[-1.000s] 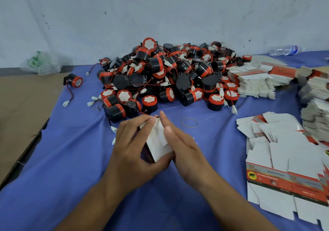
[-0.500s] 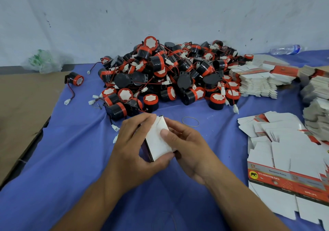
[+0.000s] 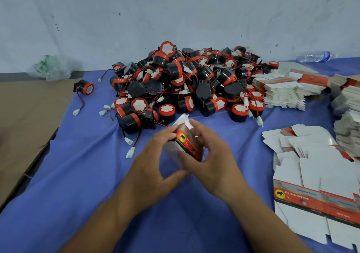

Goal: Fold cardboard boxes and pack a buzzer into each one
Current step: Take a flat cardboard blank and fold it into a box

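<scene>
Head view: centre frame, left hand (image 3: 155,165) and right hand (image 3: 214,161) fingers grip a cardboard box (image 3: 188,145) above the blue-clothed desk (image 3: 78,184); white wall (image 3: 175,9) across the top.

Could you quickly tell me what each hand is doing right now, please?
Left hand: holds the small red-and-white printed cardboard box, fingers curled round it.
Right hand: holds the same box from the other side.

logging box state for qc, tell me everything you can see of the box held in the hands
The box is a cardboard carton, partly folded, red on its printed face with a black elephant in a yellow circle, white elsewhere. A white flap sticks up at its top. It is tilted above the blue cloth, the left hand gripping its left side and the right hand its right.
</scene>
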`<state>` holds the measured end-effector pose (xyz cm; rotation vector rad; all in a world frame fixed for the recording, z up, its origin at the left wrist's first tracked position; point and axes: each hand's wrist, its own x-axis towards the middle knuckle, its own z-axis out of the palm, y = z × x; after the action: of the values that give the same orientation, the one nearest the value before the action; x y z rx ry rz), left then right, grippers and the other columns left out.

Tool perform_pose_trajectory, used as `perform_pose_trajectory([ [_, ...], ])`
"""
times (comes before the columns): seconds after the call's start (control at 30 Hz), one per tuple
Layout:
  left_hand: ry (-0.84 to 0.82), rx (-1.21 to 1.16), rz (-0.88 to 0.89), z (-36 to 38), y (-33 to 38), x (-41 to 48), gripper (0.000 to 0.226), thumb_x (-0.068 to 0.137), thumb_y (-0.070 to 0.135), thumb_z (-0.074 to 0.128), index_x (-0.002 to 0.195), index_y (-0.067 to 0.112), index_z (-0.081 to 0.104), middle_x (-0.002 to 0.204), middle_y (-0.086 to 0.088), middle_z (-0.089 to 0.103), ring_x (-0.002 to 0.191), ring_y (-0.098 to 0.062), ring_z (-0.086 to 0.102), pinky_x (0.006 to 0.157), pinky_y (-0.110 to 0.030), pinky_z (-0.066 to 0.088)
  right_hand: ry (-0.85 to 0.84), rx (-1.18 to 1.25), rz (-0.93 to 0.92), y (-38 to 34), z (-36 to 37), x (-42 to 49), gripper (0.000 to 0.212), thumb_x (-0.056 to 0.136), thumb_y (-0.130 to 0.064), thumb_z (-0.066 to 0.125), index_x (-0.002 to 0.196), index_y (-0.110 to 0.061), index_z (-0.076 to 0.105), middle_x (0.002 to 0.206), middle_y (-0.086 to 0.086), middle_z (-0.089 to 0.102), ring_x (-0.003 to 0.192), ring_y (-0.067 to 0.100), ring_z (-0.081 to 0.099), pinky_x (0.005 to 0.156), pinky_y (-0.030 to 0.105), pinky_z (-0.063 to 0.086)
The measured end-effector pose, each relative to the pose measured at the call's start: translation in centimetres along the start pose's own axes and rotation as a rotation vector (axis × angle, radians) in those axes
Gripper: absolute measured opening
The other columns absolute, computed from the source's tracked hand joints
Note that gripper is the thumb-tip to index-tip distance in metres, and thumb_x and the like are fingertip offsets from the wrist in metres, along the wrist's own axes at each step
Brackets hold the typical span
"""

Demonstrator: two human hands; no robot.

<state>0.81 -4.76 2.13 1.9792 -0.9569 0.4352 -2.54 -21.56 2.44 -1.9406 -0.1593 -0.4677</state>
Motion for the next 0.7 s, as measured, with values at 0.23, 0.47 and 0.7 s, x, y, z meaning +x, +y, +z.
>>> perform_pose_trajectory([
  [0.23,-0.174,0.324,0.201,-0.7,-2.1,-0.1,0.066,0.087,0.029,0.055,0.148,0.011,0.038,0.156,-0.004,0.034,0.138,-0.018,0.036,0.113,-0.028,0.03,-0.135,-0.81,-0.473,0.9,-0.1,0.2,0.032,0.065,-0.006,0.075,0.095,-0.012,0.067,0.102,-0.001,0.067,0.107,0.029,0.061,0.103,0.042,0.034],
  [0.47,-0.035,0.501,0.087,-0.9,-2.4,0.5,0.036,0.086,0.042,0.058,0.09,0.007,0.064,0.097,-0.004,0.063,0.09,-0.026,0.058,0.079,-0.033,0.044,-0.126,-0.915,-0.218,1.0,-0.7,0.2,0.032,0.08,-0.033,0.078,0.088,-0.005,0.064,0.12,0.014,0.063,0.117,0.036,0.058,0.105,0.042,0.043],
  [0.7,-0.14,0.105,-0.248,0.2,-1.7,-0.5,0.029,0.088,0.038,0.057,0.079,0.016,0.074,0.082,0.011,0.069,0.078,-0.005,0.062,0.073,-0.024,0.048,-0.177,-0.742,0.152,1.8,0.5,-0.5,0.036,0.092,-0.05,0.059,0.111,-0.019,0.054,0.136,-0.002,0.042,0.105,0.023,0.055,0.084,0.033,0.049],
])
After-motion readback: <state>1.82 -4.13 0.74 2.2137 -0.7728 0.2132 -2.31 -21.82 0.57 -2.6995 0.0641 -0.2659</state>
